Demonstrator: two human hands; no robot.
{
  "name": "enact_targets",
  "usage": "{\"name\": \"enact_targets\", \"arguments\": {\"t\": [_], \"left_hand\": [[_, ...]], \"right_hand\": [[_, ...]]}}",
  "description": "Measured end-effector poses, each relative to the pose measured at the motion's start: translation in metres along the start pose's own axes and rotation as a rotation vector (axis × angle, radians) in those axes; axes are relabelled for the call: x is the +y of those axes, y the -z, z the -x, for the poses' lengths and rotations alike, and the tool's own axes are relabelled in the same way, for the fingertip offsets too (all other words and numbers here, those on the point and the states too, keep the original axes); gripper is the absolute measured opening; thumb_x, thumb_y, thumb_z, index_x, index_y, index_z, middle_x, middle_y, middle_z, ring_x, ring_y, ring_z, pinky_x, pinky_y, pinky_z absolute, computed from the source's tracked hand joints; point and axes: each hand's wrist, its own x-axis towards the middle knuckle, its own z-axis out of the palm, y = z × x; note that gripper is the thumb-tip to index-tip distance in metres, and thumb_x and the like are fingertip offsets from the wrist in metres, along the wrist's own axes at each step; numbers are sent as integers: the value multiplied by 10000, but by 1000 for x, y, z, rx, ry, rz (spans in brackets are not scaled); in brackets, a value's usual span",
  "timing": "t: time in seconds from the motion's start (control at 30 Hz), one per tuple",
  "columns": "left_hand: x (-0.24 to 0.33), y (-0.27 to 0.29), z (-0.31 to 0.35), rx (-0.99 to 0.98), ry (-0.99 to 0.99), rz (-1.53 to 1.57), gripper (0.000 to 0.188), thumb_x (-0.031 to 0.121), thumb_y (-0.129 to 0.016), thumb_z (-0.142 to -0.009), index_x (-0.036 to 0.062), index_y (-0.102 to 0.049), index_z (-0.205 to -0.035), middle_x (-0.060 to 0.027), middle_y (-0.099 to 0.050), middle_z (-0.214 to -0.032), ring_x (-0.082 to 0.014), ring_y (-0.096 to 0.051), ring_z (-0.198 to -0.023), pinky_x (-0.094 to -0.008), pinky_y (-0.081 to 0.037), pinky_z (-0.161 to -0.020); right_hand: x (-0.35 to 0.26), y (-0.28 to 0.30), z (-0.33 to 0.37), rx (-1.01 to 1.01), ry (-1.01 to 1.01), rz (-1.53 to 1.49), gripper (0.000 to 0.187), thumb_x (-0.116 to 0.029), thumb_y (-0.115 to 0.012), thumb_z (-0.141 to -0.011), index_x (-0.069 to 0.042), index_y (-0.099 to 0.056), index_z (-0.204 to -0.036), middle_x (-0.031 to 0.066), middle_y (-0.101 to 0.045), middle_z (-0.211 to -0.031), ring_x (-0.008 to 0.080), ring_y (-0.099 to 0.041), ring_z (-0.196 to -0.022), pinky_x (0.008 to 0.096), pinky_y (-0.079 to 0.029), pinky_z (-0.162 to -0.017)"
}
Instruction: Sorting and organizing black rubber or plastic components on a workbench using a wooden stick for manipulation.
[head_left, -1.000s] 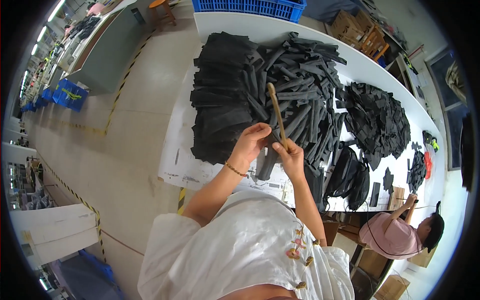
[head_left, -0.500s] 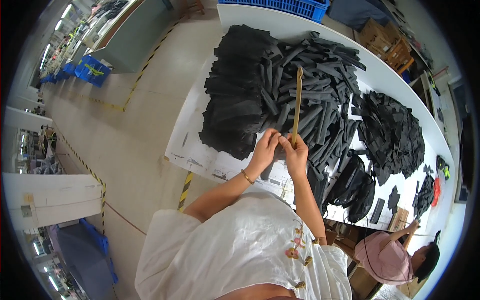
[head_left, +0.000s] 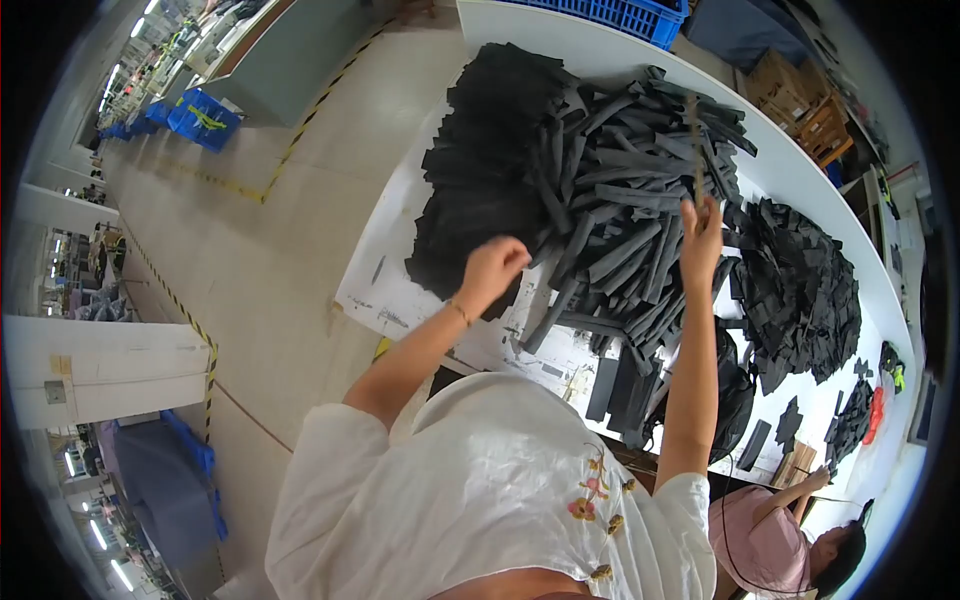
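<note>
My right hand (head_left: 702,240) is closed around the lower end of a thin yellowish-brown stick (head_left: 697,150). The stick points away from me over a loose heap of rolled or folded black strips (head_left: 625,190) and is blurred. My left hand (head_left: 495,268) has its fingers curled together at the near edge of a layered pile of flat black pieces (head_left: 490,150). Whether anything sits in those fingers is hidden. The two hands are well apart. One strip (head_left: 550,318) sticks out of the heap toward me, between my hands.
A white table (head_left: 385,255) carries the piles, including a heap of small black pieces (head_left: 805,290) and a black bag (head_left: 735,400) on the right. A co-worker in a pink top (head_left: 765,540) works at lower right. A blue crate (head_left: 640,18) stands beyond the table's far wall.
My hands have parted from where they met at the stick's lower end. The right has carried the stick right and away from me; the left has moved left to the layered pile.
</note>
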Motion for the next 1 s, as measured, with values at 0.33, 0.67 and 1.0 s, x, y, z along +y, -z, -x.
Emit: {"name": "enact_targets", "arguments": {"t": [0.33,0.67,1.0], "left_hand": [[-92,-7,-81,-337,138,-288,161,198,-768,-679,87,-682,-758,-58,-616,-853,-270,-579,-912,-370,-470,-770],[-84,-20,-89,-297,-97,-440,166,224,-744,-700,94,-690,-788,-47,-636,-854,-275,-595,-858,-424,-457,-771],[-63,28,-106,-477,367,187,159,82,-754,-720,1,-700,-845,-76,-693,-781,-150,-655,-731,-262,-507,-708]], "right_hand": [[17,20,129,-442,-250,162,202,-156,-565,-904,-51,-628,-1065,133,-630,-754,245,-623,-647,333,-464,-587],[16,11,115,-541,64,311,197,-134,-603,-861,-79,-654,-1043,143,-645,-814,324,-623,-698,385,-490,-605],[-2,7,92,-568,269,302,195,-134,-602,-857,-75,-650,-1036,114,-623,-773,302,-609,-667,382,-494,-594]]}}
